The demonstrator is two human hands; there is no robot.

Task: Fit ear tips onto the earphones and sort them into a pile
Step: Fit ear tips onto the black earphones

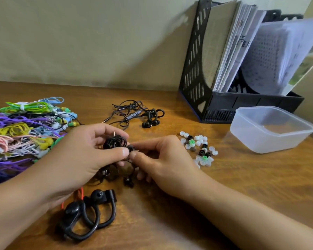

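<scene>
Black earphone [114, 143] being held coiled in left hand [76, 156] | ear tip [131, 148] being pinched by right hand [163, 159] | light, soft, slippery; best gripped at rim.

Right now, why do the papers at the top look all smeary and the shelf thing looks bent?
In the head view, the papers are blurred, likely by camera motion; the wide lens bends the black file rack near the edge; the hands, left and right, look sharper; soft light leaves only faint shadows on the table.
</scene>
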